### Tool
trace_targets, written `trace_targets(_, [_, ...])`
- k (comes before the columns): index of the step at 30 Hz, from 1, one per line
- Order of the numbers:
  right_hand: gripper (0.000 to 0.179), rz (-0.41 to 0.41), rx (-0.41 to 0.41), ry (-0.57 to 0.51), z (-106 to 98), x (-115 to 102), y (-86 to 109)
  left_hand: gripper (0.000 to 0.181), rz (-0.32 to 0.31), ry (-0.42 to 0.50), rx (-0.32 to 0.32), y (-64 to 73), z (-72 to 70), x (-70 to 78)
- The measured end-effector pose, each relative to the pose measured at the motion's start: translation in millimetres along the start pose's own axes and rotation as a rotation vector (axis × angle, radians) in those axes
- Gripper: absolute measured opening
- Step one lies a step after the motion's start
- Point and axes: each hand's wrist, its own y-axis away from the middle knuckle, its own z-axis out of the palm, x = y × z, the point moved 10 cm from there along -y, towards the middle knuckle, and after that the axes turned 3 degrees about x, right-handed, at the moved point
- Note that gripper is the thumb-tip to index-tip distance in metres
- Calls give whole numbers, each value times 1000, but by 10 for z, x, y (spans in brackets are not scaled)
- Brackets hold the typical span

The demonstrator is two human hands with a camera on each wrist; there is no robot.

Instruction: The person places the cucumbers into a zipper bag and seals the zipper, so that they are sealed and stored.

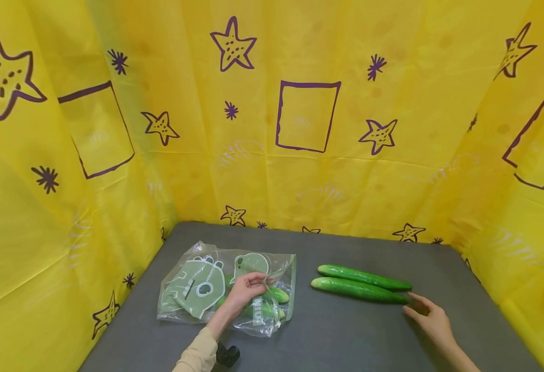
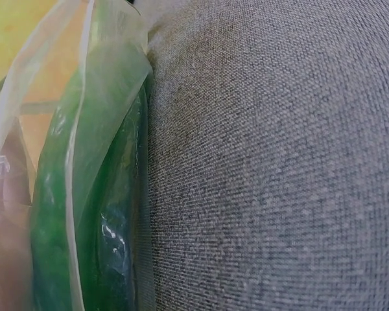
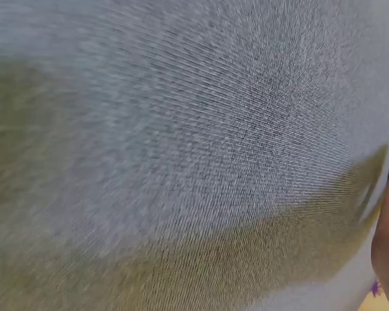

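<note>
A clear plastic bag with green cartoon prints lies on the left side of the grey table. Cucumbers show through its right part; the prints and the arm hide how many. My left hand is over the bag's right end and pinches its film near the opening. The left wrist view shows green cucumber behind the film, with blurred fingers at the left edge. To the right, two cucumbers lie side by side. My right hand holds the nearer one's right tip between thumb and fingers.
Yellow curtains with purple stars surround the back and sides of the grey table. A small black object sits by my left sleeve. Table cloth fills most of the right wrist view.
</note>
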Motion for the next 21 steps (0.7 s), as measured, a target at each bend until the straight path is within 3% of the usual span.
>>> trace_targets(3, [62,-20,-31,23,75,6,-42,40,-2,2,-9,11,17,19])
trace_targets(11, [52,-156,17,68,64,-120,-125,39,-1,-11,-7,11,31,45])
trace_targets(17, [51,-181,-45,70,137,-157,-181,39,-15,-20,4,43,40,82])
trace_targets(21, [50,-144,-127,3,228,-117,-201,39,-6,-24,2,17,10,33])
